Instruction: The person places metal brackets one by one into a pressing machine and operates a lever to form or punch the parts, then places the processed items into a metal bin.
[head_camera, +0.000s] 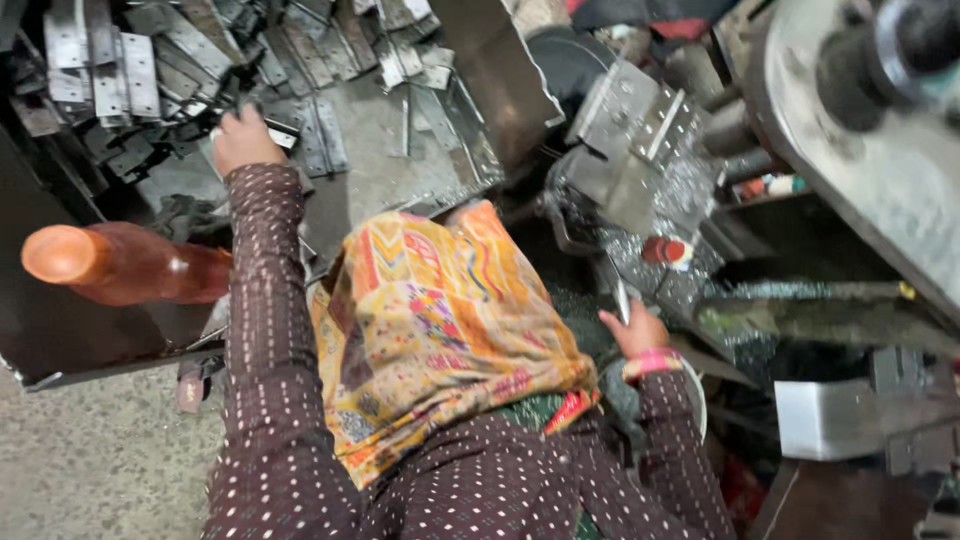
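Two hands show, both reaching out from dark dotted sleeves. The left hand (243, 140), in the upper left of the frame, rests on a heap of flat grey metal hinge plates (110, 75); its fingers are curled down into the pile, but I cannot tell whether they pinch a plate. The plates, too many to count, lie loose in a shallow dark metal tray (60, 350) that fills the left half of the frame. One orange-brown rounded handle (120, 265) juts across the tray's lower left, just beside the left sleeve. The right hand (635, 330), right of centre, has its fingers pressed together around a thin bright metal strip (620, 295) pointing up toward the grey machine block (630, 130). One patterned orange-yellow cloth (440, 320) lies between the arms. One white box (830, 420) sits at the lower right.
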